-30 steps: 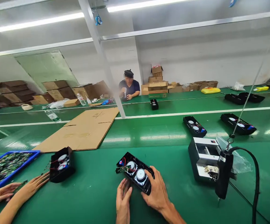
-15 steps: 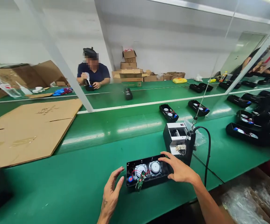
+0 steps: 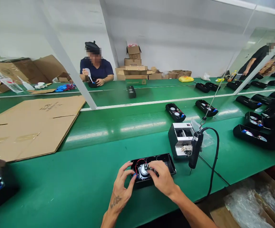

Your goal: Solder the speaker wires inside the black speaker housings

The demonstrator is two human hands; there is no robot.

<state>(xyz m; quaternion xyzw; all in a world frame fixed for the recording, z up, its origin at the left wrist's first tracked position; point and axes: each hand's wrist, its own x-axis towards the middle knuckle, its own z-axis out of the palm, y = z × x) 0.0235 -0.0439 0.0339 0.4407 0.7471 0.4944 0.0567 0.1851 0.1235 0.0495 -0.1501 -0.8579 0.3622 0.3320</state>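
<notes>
Both hands have closed in since that last look: left hand [image 3: 122, 181] clasping the open black speaker housing [image 3: 162, 160], flat on the green bench [image 3: 80, 190], right hand [image 3: 163, 177] pinching a little circuit board [image 3: 148, 167], hanging electric screwdriver [image 3: 195, 148] just beyond.

On the bench [image 3: 63, 196] before me, the open speaker housing [image 3: 153, 163] lies between my left hand [image 3: 123, 180] and right hand [image 3: 162, 177]. Just right of it sits a benchtop machine [image 3: 179, 141], with more housings [image 3: 252, 136] farther right; a flattened cardboard sheet [image 3: 30, 126] lies behind and left.
</notes>
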